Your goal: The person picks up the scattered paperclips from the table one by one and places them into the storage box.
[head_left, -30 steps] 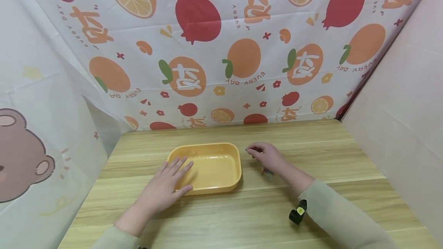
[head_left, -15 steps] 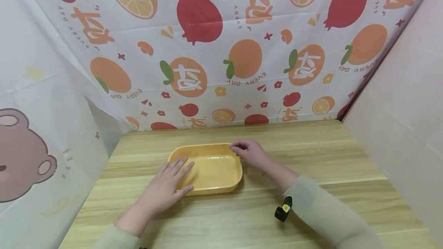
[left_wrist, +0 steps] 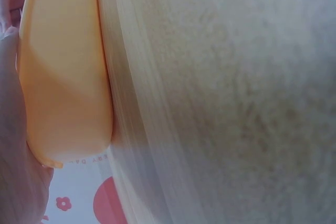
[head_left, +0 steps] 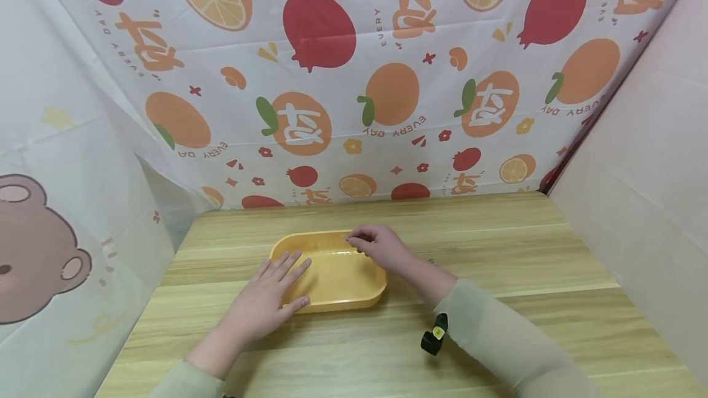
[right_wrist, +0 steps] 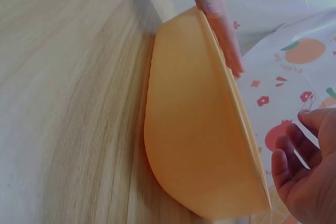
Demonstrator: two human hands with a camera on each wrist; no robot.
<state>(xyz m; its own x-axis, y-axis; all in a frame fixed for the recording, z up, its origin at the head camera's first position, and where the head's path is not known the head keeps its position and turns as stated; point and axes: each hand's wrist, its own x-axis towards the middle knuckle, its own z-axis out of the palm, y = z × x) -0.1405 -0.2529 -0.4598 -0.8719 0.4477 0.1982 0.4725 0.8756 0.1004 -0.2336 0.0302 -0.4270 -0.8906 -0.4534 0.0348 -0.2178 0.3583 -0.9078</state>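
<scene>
A yellow plastic tray (head_left: pixel 340 278) stands on the wooden table. My left hand (head_left: pixel 265 296) lies over its left end with fingers straight and spread, resting on the rim. Over the tray's back right part is my right hand (head_left: pixel 381 247), with thumb and forefinger pinching a small wire paper clip (right_wrist: pixel 311 102), which the right wrist view shows above the rim. The other fingers of that hand are loosely bent. Behind my right forearm, a bit of the small clips (head_left: pixel 432 261) on the table shows; the arm hides the others. The left wrist view shows the tray's side wall (left_wrist: pixel 68 77).
A white cloth with fruit prints (head_left: pixel 354 78) hangs behind the table (head_left: pixel 498 244). White cloth walls close off the left and right sides, the left one bearing a bear print (head_left: pixel 33 250). A black wrist camera (head_left: pixel 434 335) sits at my right sleeve.
My right hand has moved left from beside the tray to above its inside, carrying the paper clip. My left hand has stayed on the tray's left end.
</scene>
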